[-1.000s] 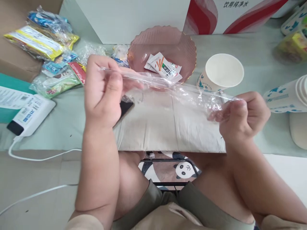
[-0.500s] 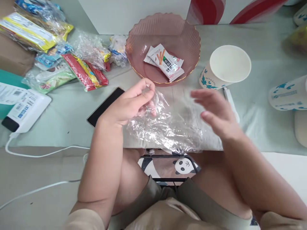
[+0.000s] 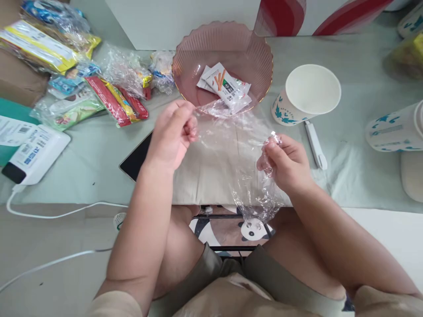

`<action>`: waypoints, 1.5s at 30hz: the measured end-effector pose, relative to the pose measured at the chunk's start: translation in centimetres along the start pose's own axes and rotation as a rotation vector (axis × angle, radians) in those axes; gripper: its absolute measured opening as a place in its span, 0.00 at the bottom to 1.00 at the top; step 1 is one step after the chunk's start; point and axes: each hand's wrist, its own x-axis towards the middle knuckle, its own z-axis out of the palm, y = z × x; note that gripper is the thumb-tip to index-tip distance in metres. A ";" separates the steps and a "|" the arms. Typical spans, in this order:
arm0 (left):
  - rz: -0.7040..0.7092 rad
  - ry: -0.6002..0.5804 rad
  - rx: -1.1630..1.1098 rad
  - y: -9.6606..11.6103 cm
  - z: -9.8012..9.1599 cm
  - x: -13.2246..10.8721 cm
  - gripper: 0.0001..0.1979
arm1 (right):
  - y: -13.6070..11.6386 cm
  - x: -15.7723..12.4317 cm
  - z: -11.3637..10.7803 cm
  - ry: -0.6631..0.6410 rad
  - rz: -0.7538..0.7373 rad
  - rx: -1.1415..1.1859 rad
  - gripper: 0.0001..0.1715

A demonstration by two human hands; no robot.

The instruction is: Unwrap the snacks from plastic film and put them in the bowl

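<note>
Two pinched hands hold a crumpled clear plastic bag [image 3: 238, 154] spread between them, left hand [image 3: 172, 136] at the upper edge and right hand [image 3: 286, 160] opposite. Parting such thin film likely needs a gentle, even pull.

Clear plastic bag [image 3: 238, 152], crumpled, pinched at one end by the left hand [image 3: 172, 134] and at the other by the right hand [image 3: 286, 163], held over the middle of the tabletop [image 3: 92, 163] with its lower part hanging past the near edge. Pink bowl [image 3: 198, 48] toward the far edge, holding white snack sachets [image 3: 226, 86]; paper cup [image 3: 307, 94] just right of it, white pen [image 3: 315, 145] below the cup. Black phone [image 3: 137, 156] beside the left hand, wrapped snack packets [image 3: 112, 99] heaped toward the far left corner, white power bank [image 3: 33, 152] at the left edge.
</note>
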 end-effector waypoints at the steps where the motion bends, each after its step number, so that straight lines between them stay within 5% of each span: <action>1: -0.047 -0.036 -0.017 -0.4 0.3 -0.3 0.18 | 0.0 0.1 0.1 0.026 -0.020 0.051 0.29; 9: -0.483 -0.492 -0.232 -2.6 3.6 -2.6 0.37 | -0.5 0.3 0.7 -0.004 0.067 0.286 0.32; 17: -0.078 -0.205 -0.061 -1.5 4.4 -2.1 0.30 | 0.8 0.8 0.4 0.175 -0.007 0.128 0.20; 20: 0.071 -0.164 0.007 -1.4 3.9 -1.8 0.29 | 1.7 1.0 -0.2 0.265 -0.132 0.040 0.24; 25: 0.370 -0.168 0.121 -2.5 2.5 -0.6 0.28 | 1.3 0.3 -1.1 0.062 -0.364 -0.280 0.39; 28: 0.481 -0.302 0.298 -2.7 2.0 -0.4 0.28 | 0.7 0.1 -1.2 0.036 -0.441 -0.435 0.25; 32: 0.508 -0.337 0.683 -2.3 2.0 -0.9 0.21 | 0.4 0.4 -1.1 0.222 -0.496 -0.705 0.05; 36: 0.640 -0.258 0.806 -1.7 2.4 -1.4 0.10 | -0.3 0.3 -1.2 0.345 -0.628 -0.853 0.10; 40: 0.741 -0.182 0.789 -0.9 2.8 -1.8 0.03 | -1.4 -0.9 -1.2 0.238 -0.639 -0.687 0.18; 45: 0.509 -0.326 0.579 -1.1 3.3 -2.4 0.14 | -1.5 -1.1 -1.1 0.203 -0.289 -0.165 0.19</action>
